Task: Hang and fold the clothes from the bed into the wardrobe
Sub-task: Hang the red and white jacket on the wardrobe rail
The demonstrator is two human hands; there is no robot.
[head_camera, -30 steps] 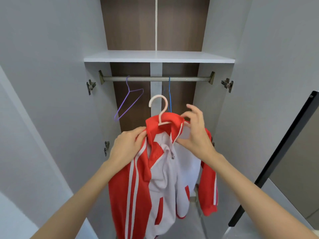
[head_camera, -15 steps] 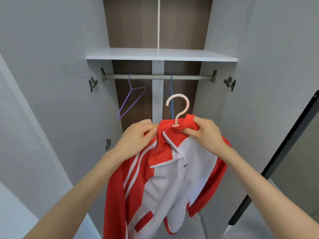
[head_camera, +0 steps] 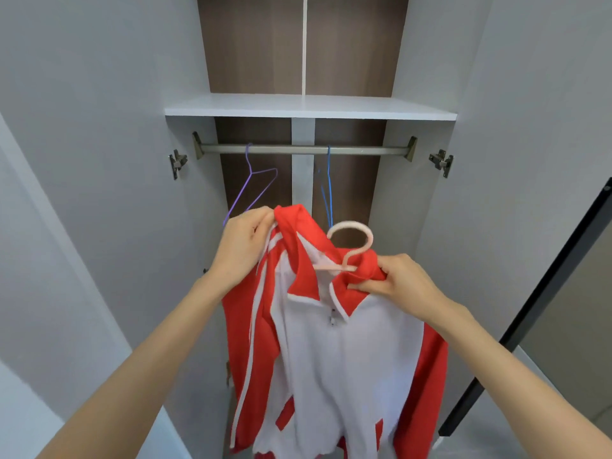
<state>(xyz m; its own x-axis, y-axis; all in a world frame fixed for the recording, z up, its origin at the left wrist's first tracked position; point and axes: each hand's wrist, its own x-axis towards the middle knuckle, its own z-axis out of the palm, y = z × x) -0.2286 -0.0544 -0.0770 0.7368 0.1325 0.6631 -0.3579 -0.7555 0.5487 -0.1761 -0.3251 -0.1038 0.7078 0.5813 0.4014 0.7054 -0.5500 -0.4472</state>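
- Jacket (head_camera: 347,342) sits on a pink hanger (head_camera: 351,248), held up in front of the open wardrobe (head_camera: 424,61), below the rail (head_camera: 304,149). Not hung yet.
- Risk: hanger is tilted and the left shoulder looks bunched off it. Release now and the jacket likely slides off.
- Risk: hook could snag the purple hanger (head_camera: 255,190) or blue hanger (head_camera: 328,190) on the rail.
- Look: red, white front, white sleeve stripes, zip partly open, limp.
- Left hand (head_camera: 243,246) grip pinches the collar. Right hand (head_camera: 400,281) grip is curled on shoulder fabric beside the hook.
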